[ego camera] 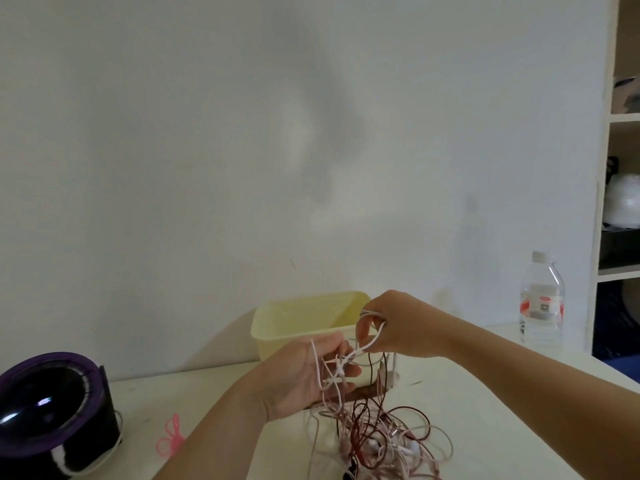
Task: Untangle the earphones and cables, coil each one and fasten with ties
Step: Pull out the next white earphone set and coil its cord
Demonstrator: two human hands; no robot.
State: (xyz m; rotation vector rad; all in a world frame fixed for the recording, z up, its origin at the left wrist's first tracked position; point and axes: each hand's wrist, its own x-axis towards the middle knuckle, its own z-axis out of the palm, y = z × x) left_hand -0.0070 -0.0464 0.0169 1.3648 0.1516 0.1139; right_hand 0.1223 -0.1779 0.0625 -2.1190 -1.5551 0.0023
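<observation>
While the cables lie in a knot on the table, nothing is coiled or tied yet; the left hand curls round a white cord; the right hand pinches its loop; pink ties lie nearby.

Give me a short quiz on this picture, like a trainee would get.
1. True or false: most of the tangle lies on the table, outside the tub.
2. What does the right hand pinch? A) a white cable B) a bottle C) a tie
3. What colour are the ties lying to the left of the left hand?
Key: 1 true; 2 A; 3 pink.
</observation>
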